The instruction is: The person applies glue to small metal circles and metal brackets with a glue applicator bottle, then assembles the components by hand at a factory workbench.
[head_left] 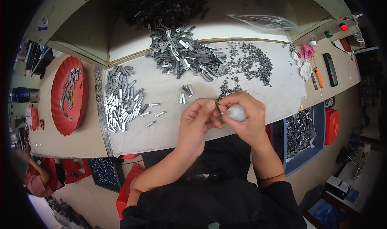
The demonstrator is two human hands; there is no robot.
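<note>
My right hand is closed around a small, whitish squeeze bottle; its narrow tip points toward my left hand. My left hand pinches a small dark metal piece that the fingers mostly hide. The bottle's tip is close to this piece, but I cannot tell whether they touch. Just beyond my hands, a few grey metal strips rest on the white worktop sheet. Tiny metal parts are scattered farther off, with some close to my right fingers.
A heap of metal strips lies at the back, another pile at the left. Farther left stands a red scalloped tray. An orange cutter and black case lie right. Below is a blue bin. Another person is lower left.
</note>
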